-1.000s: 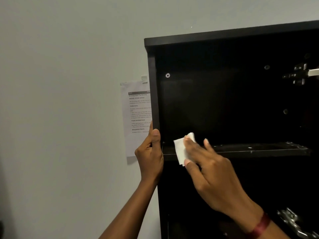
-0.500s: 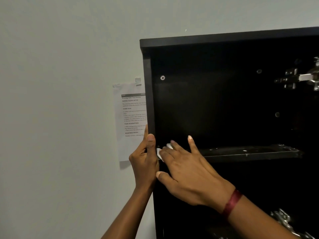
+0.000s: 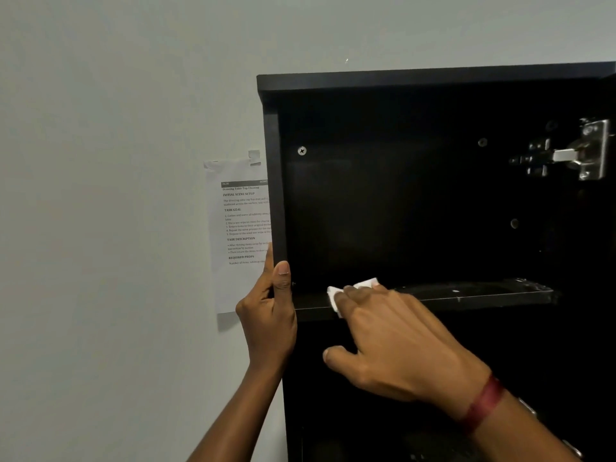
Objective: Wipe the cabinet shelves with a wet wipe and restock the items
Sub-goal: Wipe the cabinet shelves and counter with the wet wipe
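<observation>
The wet wipe (image 3: 335,298) lies bunched on the shelf (image 3: 466,295), near the shelf's left end and draped a little over its front edge; only its white corners show around the fingers covering it. The right hand (image 3: 393,338) presses it down with fingers laid fairly straight, thumb hanging free below the shelf edge, so this grip is open and pushes more than it clasps.

The wipe looks thin, limp and damp. It will likely crumple and drag on the dark board. A flat palm over its middle should steer it best, and a pinch at a loose corner would lift it.

At the shelf's left end, the left hand (image 3: 270,315) grips the cabinet (image 3: 433,78) by its side panel (image 3: 278,195), thumb on the front edge and fingers wrapped behind.

To the right of the wipe the shelf top shows pale specks and streaks, so that stretch seems not yet wiped. No items stand on it.

Above the shelf are a screw (image 3: 302,150) in the back panel and a metal hinge (image 3: 573,155) at the right. Left of the shelf, a printed sheet of paper (image 3: 240,228) is taped to the wall (image 3: 116,195). A red wristband (image 3: 483,403) circles the right wrist.
</observation>
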{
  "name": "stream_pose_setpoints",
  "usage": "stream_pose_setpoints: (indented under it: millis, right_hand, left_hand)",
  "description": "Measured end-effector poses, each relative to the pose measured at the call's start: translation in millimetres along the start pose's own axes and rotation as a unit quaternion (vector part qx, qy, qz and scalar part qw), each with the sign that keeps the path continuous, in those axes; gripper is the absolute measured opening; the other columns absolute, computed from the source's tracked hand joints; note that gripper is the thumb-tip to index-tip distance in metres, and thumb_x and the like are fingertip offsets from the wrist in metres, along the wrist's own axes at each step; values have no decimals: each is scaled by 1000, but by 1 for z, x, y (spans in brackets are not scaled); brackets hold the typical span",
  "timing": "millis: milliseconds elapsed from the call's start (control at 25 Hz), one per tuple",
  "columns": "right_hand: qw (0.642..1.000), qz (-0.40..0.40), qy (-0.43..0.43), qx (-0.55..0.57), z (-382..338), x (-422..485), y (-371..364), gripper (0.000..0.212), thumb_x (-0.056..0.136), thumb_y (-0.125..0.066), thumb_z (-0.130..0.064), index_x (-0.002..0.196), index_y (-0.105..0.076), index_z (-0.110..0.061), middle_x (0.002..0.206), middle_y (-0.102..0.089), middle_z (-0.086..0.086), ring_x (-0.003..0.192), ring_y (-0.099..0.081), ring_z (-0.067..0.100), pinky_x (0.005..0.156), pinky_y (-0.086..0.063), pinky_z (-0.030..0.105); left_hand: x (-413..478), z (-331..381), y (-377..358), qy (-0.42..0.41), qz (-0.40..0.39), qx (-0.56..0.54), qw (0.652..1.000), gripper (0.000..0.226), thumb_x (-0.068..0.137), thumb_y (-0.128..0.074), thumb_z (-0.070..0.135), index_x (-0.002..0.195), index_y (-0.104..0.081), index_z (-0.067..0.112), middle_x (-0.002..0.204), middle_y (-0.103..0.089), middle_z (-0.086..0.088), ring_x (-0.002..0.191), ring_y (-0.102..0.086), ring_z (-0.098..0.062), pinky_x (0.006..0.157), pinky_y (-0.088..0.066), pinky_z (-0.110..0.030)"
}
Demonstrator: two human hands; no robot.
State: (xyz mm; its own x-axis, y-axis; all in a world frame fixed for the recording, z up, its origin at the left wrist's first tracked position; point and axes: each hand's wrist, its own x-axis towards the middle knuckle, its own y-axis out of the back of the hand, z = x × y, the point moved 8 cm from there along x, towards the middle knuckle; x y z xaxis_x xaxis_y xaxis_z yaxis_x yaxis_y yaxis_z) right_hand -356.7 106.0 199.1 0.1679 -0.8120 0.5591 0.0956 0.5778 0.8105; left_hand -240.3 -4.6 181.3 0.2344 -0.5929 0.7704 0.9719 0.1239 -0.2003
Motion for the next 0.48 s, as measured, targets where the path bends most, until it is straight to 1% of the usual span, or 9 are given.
stream_pose_setpoints:
  millis: [80,120,160,240,280,360,400,440,480]
  right_hand:
    - [999,-10,26,36,-8,6,-5,68,83,-37,-63,131,-51,-17,133,-55,3,118,-53,19,93,-49,35]
    - [999,-13,29,40,-6,12,-8,69,85,-38,-64,135,-48,-18,138,-52,3,122,-51,20,94,-48,36]
    - [999,-18,23,35,1,18,-13,72,86,-36,-67,138,-45,-19,139,-52,3,123,-51,20,93,-48,36]
    - [1000,-19,-9,0,25,25,-22,83,84,-23,-78,140,-43,-21,130,-59,2,116,-56,21,84,-49,37]
    - [999,-8,-30,-23,39,23,-22,89,82,-15,-83,138,-45,-21,123,-63,2,112,-58,21,79,-48,36]
    - [996,12,-54,-73,53,10,-15,96,79,-7,-85,131,-52,-19,110,-66,-1,103,-60,19,70,-44,32]
    - [994,20,-51,-92,50,2,-9,93,79,-9,-84,124,-56,-18,105,-66,-2,97,-61,17,67,-40,30]
    - [994,29,-41,-102,41,-6,-2,87,81,-12,-82,115,-60,-18,102,-64,-2,92,-60,16,66,-38,30]
    - [994,36,-25,-98,29,-13,3,82,83,-15,-80,109,-61,-18,100,-62,-1,89,-59,16,67,-36,30]
  left_hand:
    - [0,3,-1,-11,-1,3,1000,58,88,-46,48,119,-68,5,86,-68,19,69,-63,0,61,-49,-7]
    - [0,3,-1,-18,-2,9,1000,57,89,-45,48,119,-68,5,87,-70,16,70,-63,2,61,-48,-6]
    - [0,3,-2,-25,-2,17,1000,57,89,-45,49,118,-68,4,89,-72,7,70,-62,1,59,-47,-6]
    - [-1,4,-1,-33,4,34,999,62,90,-44,51,117,-67,1,94,-73,-8,69,-62,-4,56,-46,-7]
    - [-2,4,1,-34,7,39,999,64,91,-44,55,119,-66,2,102,-73,-9,70,-63,-6,58,-49,-10]
    - [-4,5,1,-36,3,47,998,70,89,-43,67,129,-62,12,115,-70,-9,77,-66,-15,67,-57,-26]
    - [-6,5,2,-40,-3,54,998,74,86,-42,72,132,-59,17,116,-69,-14,74,-65,-15,67,-56,-25]
    - [-7,6,2,-45,-8,62,997,76,84,-42,74,135,-57,19,114,-68,-19,68,-62,-11,62,-54,-18]
    - [-8,8,2,-49,-10,70,996,75,84,-43,72,136,-56,19,111,-69,-19,64,-60,-9,59,-49,-10]
